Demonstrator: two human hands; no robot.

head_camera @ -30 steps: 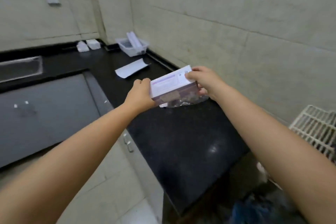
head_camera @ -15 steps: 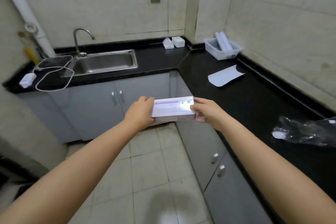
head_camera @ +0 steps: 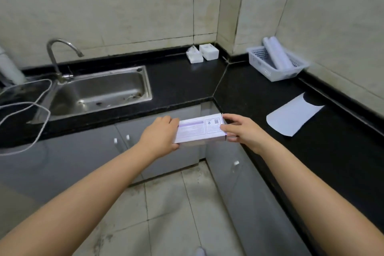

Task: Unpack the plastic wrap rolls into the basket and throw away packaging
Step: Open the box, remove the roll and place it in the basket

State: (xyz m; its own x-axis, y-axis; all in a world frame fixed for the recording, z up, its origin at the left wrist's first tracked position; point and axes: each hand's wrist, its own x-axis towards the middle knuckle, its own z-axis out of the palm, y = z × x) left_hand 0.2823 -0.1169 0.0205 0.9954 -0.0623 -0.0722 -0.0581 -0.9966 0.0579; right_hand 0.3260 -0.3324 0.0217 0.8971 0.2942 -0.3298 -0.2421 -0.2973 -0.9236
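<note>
White and lilac carton point(head_camera: 200, 130), printed with small text and a code square, held level above the floor just off the black desk point(head_camera: 245, 89), left hand point(head_camera: 161, 136) clamped on one end, right hand point(head_camera: 242, 131) pinching the other at the flap. Best opened by steadying the left end and prising that flap, probably glued, though too small to tell. Destined for the white basket point(head_camera: 268, 69) at the far wall, already holding two rolls point(head_camera: 276, 52).
</note>
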